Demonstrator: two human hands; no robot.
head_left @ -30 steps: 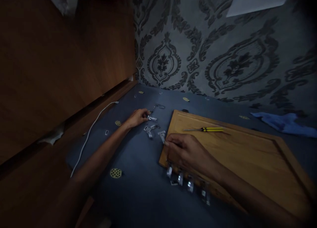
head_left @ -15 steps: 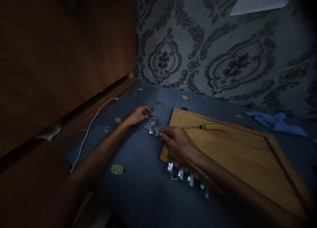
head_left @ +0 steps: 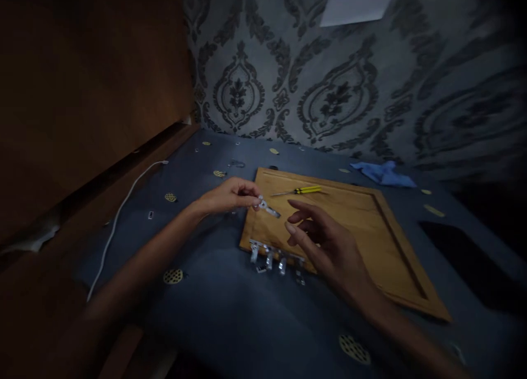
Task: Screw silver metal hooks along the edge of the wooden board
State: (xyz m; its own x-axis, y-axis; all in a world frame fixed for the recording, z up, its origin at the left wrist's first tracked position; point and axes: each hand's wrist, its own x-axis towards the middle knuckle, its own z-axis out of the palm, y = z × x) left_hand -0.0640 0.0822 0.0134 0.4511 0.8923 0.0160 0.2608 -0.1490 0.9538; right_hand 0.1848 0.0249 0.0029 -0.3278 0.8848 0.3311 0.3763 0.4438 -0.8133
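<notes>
My left hand (head_left: 230, 196) pinches a small metal fitting (head_left: 268, 208) and holds it just above the near-left corner of a wooden cabinet door panel (head_left: 362, 225) that lies flat on a blue cloth. My right hand (head_left: 325, 242) hovers over the panel's near edge with its fingers spread and empty, a little to the right of the fitting. Several metal hinges (head_left: 275, 259) hang in a row along the panel's near-left edge. A yellow-handled screwdriver (head_left: 300, 191) lies on the panel's far-left part.
A white cable (head_left: 119, 214) runs along the left of the blue cloth (head_left: 230, 318) beside a wooden cabinet side (head_left: 82, 94). A crumpled blue rag (head_left: 382, 173) lies by the patterned wall (head_left: 329, 83). Small round yellow stickers dot the cloth.
My left hand has lifted a metal fitting from the loose pile and brought it over the panel's corner. My right hand left the pile, drew back and opened. The view shifted right.
</notes>
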